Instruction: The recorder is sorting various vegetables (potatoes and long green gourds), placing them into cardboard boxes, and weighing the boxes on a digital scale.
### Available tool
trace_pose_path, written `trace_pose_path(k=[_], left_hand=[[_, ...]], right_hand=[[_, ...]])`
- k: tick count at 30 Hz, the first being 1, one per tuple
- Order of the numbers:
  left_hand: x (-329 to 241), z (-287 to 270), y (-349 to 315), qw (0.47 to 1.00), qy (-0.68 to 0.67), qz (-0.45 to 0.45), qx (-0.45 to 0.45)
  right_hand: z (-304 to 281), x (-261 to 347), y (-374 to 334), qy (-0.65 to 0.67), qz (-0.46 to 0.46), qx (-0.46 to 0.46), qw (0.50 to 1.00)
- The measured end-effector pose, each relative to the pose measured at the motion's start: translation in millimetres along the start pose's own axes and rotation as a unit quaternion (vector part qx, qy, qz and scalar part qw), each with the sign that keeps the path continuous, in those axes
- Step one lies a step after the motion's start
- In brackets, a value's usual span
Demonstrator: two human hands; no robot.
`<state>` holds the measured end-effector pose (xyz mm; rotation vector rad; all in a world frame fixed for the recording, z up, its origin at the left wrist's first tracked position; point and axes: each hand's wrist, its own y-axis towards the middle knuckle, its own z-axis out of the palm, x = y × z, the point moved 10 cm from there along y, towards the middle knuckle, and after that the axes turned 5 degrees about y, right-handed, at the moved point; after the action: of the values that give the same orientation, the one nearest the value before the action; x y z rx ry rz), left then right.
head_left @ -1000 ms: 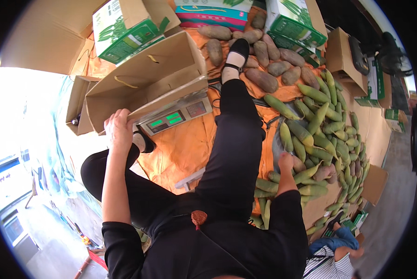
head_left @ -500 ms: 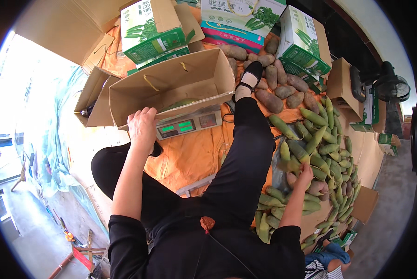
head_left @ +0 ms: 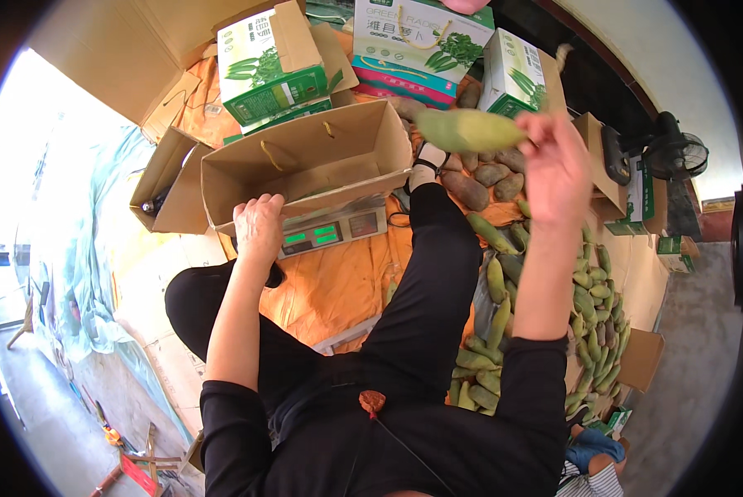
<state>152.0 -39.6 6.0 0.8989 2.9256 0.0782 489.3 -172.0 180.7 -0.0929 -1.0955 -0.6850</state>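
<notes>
My right hand (head_left: 556,170) is raised and pinches a green radish (head_left: 469,129) by one end, slightly blurred. The radish points left, above and to the right of an open cardboard box (head_left: 251,189) with yellow cord handles. My left hand (head_left: 259,229) grips the box's near rim, fingers bent over the edge. The box rests on a digital scale (head_left: 363,224) with lit green displays. Its near wall hides most of what lies at the bottom. To my right lies a large heap of green radishes (head_left: 587,306).
Brownish-red root vegetables (head_left: 467,190) lie beyond my foot. Printed cartons (head_left: 276,66) stand at the back, with another carton (head_left: 512,74) at right. A narrow open box (head_left: 152,186) adjoins the left side. A black fan (head_left: 678,156) stands far right. Another person's knee (head_left: 607,468) shows lower right.
My right hand has lifted a green radish from the heap and swung it up and forward toward the box. My left hand stays on the box rim.
</notes>
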Motion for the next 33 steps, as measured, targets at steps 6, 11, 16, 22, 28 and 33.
trace_pose_path(k=[6,11,16,22,28,33], left_hand=[[-1,0,1,1.0,0.006,0.003,0.004],[1,1,1,1.0,0.004,0.008,0.006],[-7,13,2,0.999,0.019,0.024,0.034],[-14,8,4,0.999,0.019,0.019,0.029],[-2,7,2,0.999,0.042,0.008,0.034],[-3,5,4,0.999,0.037,-0.006,0.039]], right_hand=[[45,-117,17,-0.013,0.135,-0.074,0.988],[95,-188,-5,-0.316,0.031,0.026,0.948],[104,-274,-55,-0.626,0.138,0.209,0.739],[110,-226,-54,-0.497,0.095,0.221,0.834],[25,-123,-36,-0.309,0.11,0.119,0.937],[-202,-126,-68,-0.419,0.147,-0.14,0.885]])
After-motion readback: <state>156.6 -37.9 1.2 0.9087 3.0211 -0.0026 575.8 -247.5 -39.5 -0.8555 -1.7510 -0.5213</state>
